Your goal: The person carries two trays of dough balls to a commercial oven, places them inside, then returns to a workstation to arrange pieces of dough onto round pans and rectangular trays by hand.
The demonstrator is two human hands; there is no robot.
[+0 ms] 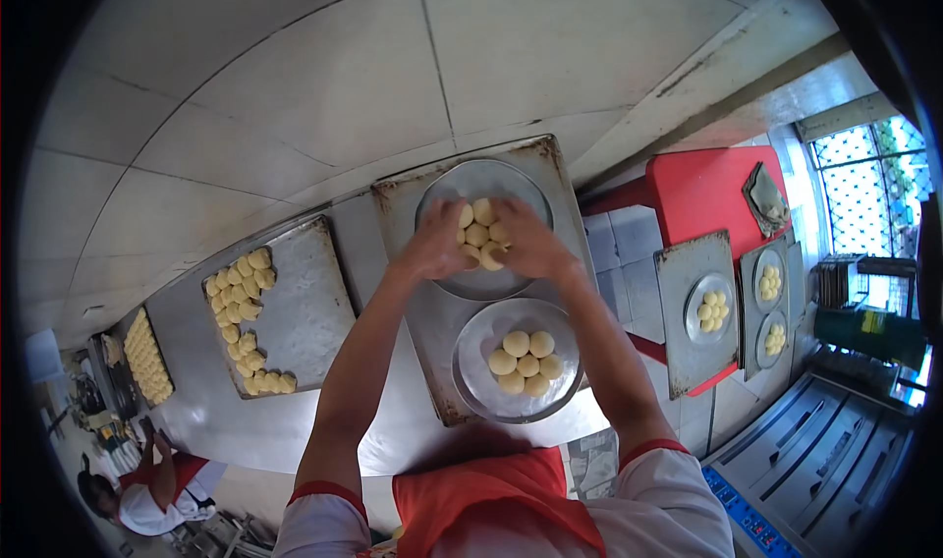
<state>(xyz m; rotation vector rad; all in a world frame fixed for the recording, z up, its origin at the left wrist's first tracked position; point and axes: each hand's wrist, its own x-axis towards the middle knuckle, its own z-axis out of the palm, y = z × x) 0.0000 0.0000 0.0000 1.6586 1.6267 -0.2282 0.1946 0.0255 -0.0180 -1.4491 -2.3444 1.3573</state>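
Note:
My left hand (pixel 441 241) and my right hand (pixel 531 240) cup a cluster of pale dough balls (pixel 477 235) from both sides, with fingers curved around the outer ones. The cluster sits in a round metal pan (pixel 483 175), and my palms and fingers partly cover it. Nearer to me, a second round pan (pixel 472 379) holds a similar ring of dough balls (pixel 527 365) with one in the middle. Both pans rest on a worn rectangular baking tray (pixel 429 347).
On the steel counter (pixel 368 263), a tray (pixel 305 307) to the left carries many dough pieces (pixel 236 298). Another full tray (pixel 147 359) lies farther left, near a co-worker (pixel 162 489). At right, trays (pixel 678 273) with filled pans stand by a red table (pixel 707 190) and an oven (pixel 820 460).

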